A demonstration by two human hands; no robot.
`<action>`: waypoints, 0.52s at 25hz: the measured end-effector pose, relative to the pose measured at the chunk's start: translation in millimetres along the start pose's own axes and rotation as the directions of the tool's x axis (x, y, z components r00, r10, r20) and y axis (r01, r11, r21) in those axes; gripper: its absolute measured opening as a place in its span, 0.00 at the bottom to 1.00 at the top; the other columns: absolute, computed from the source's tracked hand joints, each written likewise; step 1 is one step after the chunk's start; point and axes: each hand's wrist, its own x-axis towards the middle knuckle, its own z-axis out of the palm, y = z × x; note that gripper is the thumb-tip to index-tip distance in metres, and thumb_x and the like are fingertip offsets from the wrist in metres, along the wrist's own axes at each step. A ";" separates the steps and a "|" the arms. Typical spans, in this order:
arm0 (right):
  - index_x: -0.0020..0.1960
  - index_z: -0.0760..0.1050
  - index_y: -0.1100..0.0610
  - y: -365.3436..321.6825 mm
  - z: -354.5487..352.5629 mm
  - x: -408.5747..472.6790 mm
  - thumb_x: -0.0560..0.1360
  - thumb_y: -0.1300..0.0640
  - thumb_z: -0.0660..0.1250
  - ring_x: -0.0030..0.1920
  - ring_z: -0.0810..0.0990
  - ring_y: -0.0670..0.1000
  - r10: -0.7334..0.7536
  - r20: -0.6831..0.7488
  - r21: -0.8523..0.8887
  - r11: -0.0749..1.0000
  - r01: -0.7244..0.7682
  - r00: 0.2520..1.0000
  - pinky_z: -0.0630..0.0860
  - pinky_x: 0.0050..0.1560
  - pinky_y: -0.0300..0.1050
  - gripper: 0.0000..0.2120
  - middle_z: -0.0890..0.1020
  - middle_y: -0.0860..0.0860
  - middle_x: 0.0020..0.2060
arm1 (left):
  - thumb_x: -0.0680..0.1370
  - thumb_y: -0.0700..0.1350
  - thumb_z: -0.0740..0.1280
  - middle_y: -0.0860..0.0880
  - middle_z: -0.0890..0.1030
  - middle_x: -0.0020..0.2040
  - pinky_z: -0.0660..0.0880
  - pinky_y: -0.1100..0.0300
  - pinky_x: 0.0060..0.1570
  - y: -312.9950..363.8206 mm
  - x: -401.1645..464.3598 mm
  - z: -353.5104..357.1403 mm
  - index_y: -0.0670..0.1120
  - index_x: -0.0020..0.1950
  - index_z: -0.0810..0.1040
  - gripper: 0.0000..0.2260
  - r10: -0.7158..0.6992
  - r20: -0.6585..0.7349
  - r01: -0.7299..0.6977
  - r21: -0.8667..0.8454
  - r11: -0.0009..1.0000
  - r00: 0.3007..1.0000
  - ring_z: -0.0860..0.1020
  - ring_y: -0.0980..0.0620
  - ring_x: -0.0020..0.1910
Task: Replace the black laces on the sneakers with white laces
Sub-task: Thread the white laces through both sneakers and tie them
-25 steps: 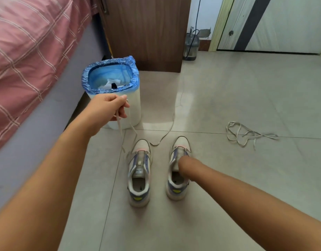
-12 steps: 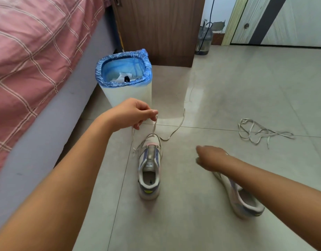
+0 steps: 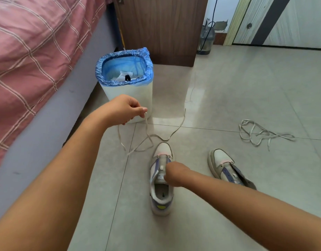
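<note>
On the tiled floor (image 3: 228, 98) the sneaker (image 3: 161, 180) points up-frame — right hand (image 3: 174, 173) gripping its tongue, left hand (image 3: 127, 108) upper left pinching the white lace (image 3: 147, 140).

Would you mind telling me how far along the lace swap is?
Done: both sneakers show no black laces. In hand: the left hand pinches a white lace; the right hand grips the near sneaker. Left: threading both; the far sneaker and second lace wait.

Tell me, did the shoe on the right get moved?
Yes. The right shoe stood close beside the left shoe; now it lies farther right, away from the bin, turned at an angle.
</note>
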 end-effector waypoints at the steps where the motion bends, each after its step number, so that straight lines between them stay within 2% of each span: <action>1: 0.54 0.76 0.68 14.3 4.9 -9.7 0.78 0.59 0.58 0.46 0.81 0.59 0.009 0.122 0.018 1.000 -0.011 0.993 0.77 0.46 0.47 0.14 0.81 0.63 0.51 | 0.78 0.53 0.64 0.49 0.72 0.32 0.69 0.62 0.32 3.2 0.6 0.9 0.47 0.43 0.82 0.12 0.010 0.004 -0.010 -0.006 1.000 1.000 0.69 0.53 0.31; 2: 0.52 0.76 0.68 27.6 2.2 -21.2 0.78 0.58 0.58 0.38 0.80 0.57 0.011 0.238 0.088 0.996 -0.032 0.971 0.77 0.40 0.46 0.14 0.82 0.63 0.46 | 0.78 0.53 0.65 0.49 0.72 0.32 0.69 0.63 0.32 7.3 0.7 3.1 0.47 0.44 0.82 0.12 0.022 0.028 -0.022 -0.007 1.000 0.999 0.68 0.54 0.31; 3: 0.51 0.76 0.68 38.2 -7.7 -30.1 0.79 0.57 0.58 0.33 0.78 0.54 -0.010 0.265 0.195 0.980 -0.043 0.964 0.77 0.36 0.43 0.15 0.81 0.61 0.42 | 0.78 0.53 0.65 0.49 0.72 0.32 0.69 0.63 0.31 11.7 0.0 6.3 0.47 0.44 0.83 0.12 0.033 0.073 -0.033 0.000 0.999 0.997 0.69 0.54 0.31; 4: 0.52 0.75 0.68 45.4 -23.9 -33.1 0.80 0.57 0.57 0.34 0.77 0.53 -0.027 0.143 0.313 0.950 -0.019 0.989 0.75 0.35 0.41 0.15 0.80 0.59 0.41 | 0.77 0.53 0.65 0.49 0.72 0.32 0.69 0.64 0.31 16.0 -1.2 9.9 0.46 0.44 0.83 0.13 0.039 0.129 -0.041 0.009 0.999 0.991 0.69 0.54 0.31; 5: 0.54 0.74 0.69 49.5 -44.5 -33.3 0.80 0.56 0.57 0.37 0.78 0.54 -0.028 -0.086 0.439 0.896 0.063 0.996 0.74 0.38 0.42 0.15 0.80 0.59 0.42 | 0.77 0.53 0.66 0.49 0.72 0.31 0.69 0.65 0.30 19.2 -2.2 13.9 0.44 0.43 0.83 0.14 0.044 0.184 -0.047 0.010 0.999 0.982 0.69 0.54 0.30; 6: 0.56 0.75 0.67 48.1 -66.2 -35.3 0.81 0.54 0.57 0.43 0.79 0.55 -0.024 -0.301 0.570 0.797 0.200 0.953 0.74 0.43 0.43 0.17 0.80 0.59 0.45 | 0.77 0.53 0.66 0.49 0.72 0.31 0.69 0.66 0.29 21.4 -3.0 17.9 0.43 0.43 0.83 0.14 0.051 0.227 -0.052 0.001 0.999 0.972 0.69 0.54 0.29; 7: 0.58 0.75 0.64 39.4 -87.0 -40.9 0.81 0.50 0.55 0.48 0.79 0.55 -0.031 -0.408 0.702 0.628 0.335 0.912 0.74 0.49 0.44 0.20 0.81 0.58 0.49 | 0.77 0.53 0.66 0.49 0.72 0.31 0.69 0.67 0.28 22.6 -3.5 22.7 0.43 0.43 0.82 0.14 0.060 0.256 -0.057 -0.019 0.998 0.965 0.69 0.55 0.29; 8: 0.60 0.75 0.61 27.6 -102.4 -47.0 0.81 0.45 0.52 0.51 0.79 0.54 -0.064 -0.439 0.800 0.426 0.423 0.896 0.73 0.52 0.45 0.23 0.81 0.57 0.52 | 0.78 0.52 0.65 0.49 0.72 0.31 0.69 0.67 0.28 23.7 -3.5 27.3 0.42 0.43 0.82 0.14 0.072 0.267 -0.062 -0.044 0.997 0.961 0.69 0.55 0.28; 9: 0.59 0.76 0.59 16.1 -113.9 -51.7 0.81 0.41 0.49 0.49 0.79 0.53 -0.126 -0.448 0.838 0.285 0.465 0.885 0.73 0.52 0.45 0.26 0.81 0.57 0.52 | 0.79 0.51 0.64 0.49 0.72 0.31 0.69 0.66 0.28 24.6 -2.6 31.1 0.42 0.43 0.81 0.14 0.082 0.262 -0.067 -0.068 0.995 0.962 0.69 0.55 0.29; 10: 0.55 0.77 0.59 6.5 -120.7 -54.1 0.80 0.39 0.46 0.44 0.78 0.52 -0.177 -0.450 0.833 0.270 0.483 0.875 0.73 0.47 0.43 0.29 0.81 0.57 0.48 | 0.80 0.50 0.62 0.49 0.72 0.32 0.69 0.65 0.29 24.6 -1.5 33.7 0.43 0.42 0.80 0.14 0.087 0.246 -0.066 -0.091 0.994 0.965 0.69 0.55 0.29; 13: 0.46 0.76 0.62 -1.8 -126.2 -54.2 0.78 0.35 0.44 0.30 0.67 0.48 -0.209 -0.395 0.796 0.410 0.446 0.895 0.65 0.32 0.41 0.34 0.74 0.54 0.33 | 0.81 0.51 0.61 0.50 0.73 0.32 0.68 0.62 0.31 19.5 1.6 35.9 0.44 0.41 0.78 0.15 0.046 0.233 -0.006 -0.169 0.986 0.971 0.67 0.54 0.29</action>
